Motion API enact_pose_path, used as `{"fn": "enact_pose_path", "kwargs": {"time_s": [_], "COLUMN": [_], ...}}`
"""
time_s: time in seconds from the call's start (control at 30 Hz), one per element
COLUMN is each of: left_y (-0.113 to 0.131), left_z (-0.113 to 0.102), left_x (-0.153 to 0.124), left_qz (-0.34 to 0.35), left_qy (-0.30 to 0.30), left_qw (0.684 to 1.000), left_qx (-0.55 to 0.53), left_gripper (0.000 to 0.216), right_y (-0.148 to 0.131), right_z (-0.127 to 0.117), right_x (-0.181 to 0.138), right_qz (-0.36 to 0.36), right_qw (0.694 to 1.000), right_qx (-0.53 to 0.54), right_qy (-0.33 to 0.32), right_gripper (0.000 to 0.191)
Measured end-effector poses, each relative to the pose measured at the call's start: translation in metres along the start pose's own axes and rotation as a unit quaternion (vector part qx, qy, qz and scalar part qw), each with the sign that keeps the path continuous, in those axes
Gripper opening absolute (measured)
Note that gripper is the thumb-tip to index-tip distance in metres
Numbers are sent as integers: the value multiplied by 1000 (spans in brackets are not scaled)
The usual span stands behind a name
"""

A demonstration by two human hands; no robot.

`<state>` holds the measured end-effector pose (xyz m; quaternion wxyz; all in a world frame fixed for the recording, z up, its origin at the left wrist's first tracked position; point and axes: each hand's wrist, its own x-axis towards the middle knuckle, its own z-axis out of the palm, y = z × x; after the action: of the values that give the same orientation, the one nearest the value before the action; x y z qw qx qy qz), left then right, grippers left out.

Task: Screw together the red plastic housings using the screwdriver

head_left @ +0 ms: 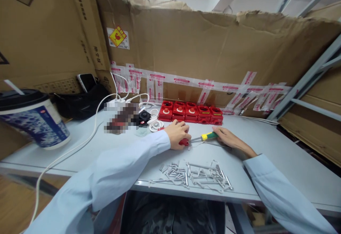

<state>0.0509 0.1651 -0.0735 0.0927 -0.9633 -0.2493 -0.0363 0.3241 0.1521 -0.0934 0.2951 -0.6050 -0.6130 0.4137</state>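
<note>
My left hand is closed over a small red part on the table, and its fingers hide most of it. In my right hand is a screwdriver with a green and yellow handle. Its metal shaft points left, with the tip at or very near the red part; the exact contact is hidden. A thin metal rod lies below the screwdriver, a pale string beside it. Closer to me are a pile of short screws and several longer metal pins with pale strings.
Behind my hands stands a row of red housings. White cables and a small black fan-like device lie to their left. A large lidded cup stands at far left. Cardboard walls the back; a metal shelf frame is right.
</note>
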Motion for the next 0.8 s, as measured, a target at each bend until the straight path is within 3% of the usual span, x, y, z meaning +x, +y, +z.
{"fn": "enact_pose_path", "kwargs": {"time_s": [0.17, 0.37, 0.47, 0.67, 0.8], "left_y": [0, 0, 0, 0, 0], "left_z": [0, 1, 1, 0, 1], "left_x": [0, 1, 1, 0, 0], "left_qz": [-3, 1, 0, 0, 0], "left_qy": [-6, -7, -7, -4, -2], "left_qw": [1000, 1000, 1000, 1000, 1000], "left_qx": [5, 8, 11, 8, 6], "left_gripper": [29, 30, 30, 30, 29], "right_y": [-1, 2, 3, 5, 3], "right_z": [-3, 2, 2, 3, 5], "right_x": [0, 6, 7, 5, 8], "right_qz": [11, -1, -5, -7, -28], "right_qw": [1000, 999, 1000, 999, 999], "right_qx": [-10, -33, -24, -27, 7], "right_qy": [-27, 30, 18, 32, 28], "right_gripper": [37, 38, 31, 41, 36]}}
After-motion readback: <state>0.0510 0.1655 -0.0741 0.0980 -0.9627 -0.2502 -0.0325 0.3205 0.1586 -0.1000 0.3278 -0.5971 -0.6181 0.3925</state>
